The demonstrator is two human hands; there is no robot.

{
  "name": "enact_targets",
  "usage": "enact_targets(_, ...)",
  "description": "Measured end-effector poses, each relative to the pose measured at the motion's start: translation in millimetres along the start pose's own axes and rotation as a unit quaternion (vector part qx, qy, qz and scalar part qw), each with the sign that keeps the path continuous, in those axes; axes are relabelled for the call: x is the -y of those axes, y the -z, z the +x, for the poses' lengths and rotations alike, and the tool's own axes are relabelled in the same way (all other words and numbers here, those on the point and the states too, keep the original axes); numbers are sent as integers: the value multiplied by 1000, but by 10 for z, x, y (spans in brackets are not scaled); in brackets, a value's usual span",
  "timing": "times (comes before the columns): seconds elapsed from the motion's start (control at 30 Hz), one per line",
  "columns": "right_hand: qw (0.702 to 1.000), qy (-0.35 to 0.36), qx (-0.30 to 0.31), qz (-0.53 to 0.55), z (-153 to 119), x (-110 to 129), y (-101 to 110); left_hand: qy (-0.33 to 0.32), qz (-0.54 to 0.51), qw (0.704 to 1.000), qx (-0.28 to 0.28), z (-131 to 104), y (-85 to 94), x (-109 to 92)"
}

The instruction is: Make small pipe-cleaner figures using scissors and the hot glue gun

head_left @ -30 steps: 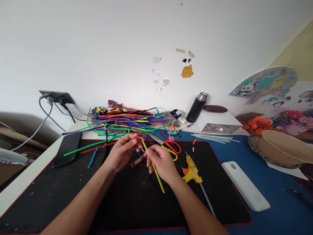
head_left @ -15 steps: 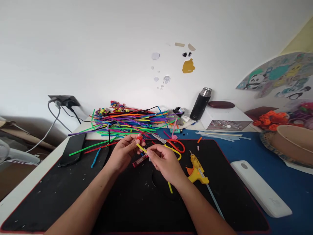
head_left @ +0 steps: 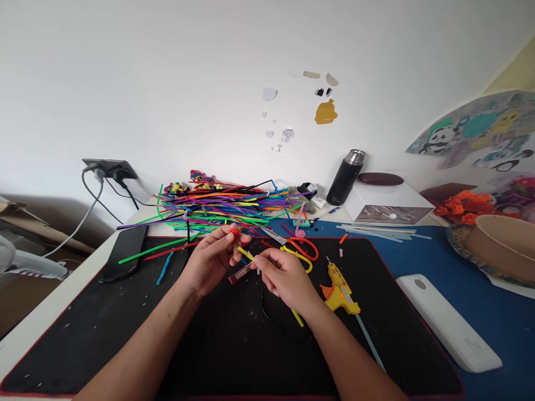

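Yellow pipe cleaner [head_left: 246, 254] ran between both hands over the black mat [head_left: 104, 334] on the worktop. The left hand [head_left: 209, 259] pinched a small red piece [head_left: 234, 230] at the cleaner's upper end between thumb and fingertips. The right hand [head_left: 284, 275] was closed around the cleaner lower down, and its tail [head_left: 297, 318] stuck out below the wrist. A dark red tube [head_left: 239, 273] lay on the mat just under the hands. Red-handled scissors [head_left: 298, 247] and a yellow glue gun [head_left: 339, 288] lay to the right, a heap of coloured pipe cleaners [head_left: 217, 209] behind, near the wall
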State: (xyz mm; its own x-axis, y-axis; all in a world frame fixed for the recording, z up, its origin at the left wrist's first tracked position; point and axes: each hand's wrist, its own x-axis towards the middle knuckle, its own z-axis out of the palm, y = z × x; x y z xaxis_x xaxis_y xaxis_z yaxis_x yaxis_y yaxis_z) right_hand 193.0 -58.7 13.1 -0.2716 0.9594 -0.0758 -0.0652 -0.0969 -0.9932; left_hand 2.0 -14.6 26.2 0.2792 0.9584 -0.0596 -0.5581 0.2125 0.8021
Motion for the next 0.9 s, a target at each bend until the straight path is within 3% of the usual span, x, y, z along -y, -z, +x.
enact_targets(0.3, 1000, 0, -4, -18, 10, -31, -11, -10, 12, 1000, 9, 8, 14, 4)
enact_targets(0.67, 974, 103, -69, -189, -1, -74, -17, 3, 58, 998, 36, -13, -23, 87)
enact_targets(0.9, 976, 107, -88, -169, -3, -69, -11, -31, 112, 993, -14, 21, 20, 96)
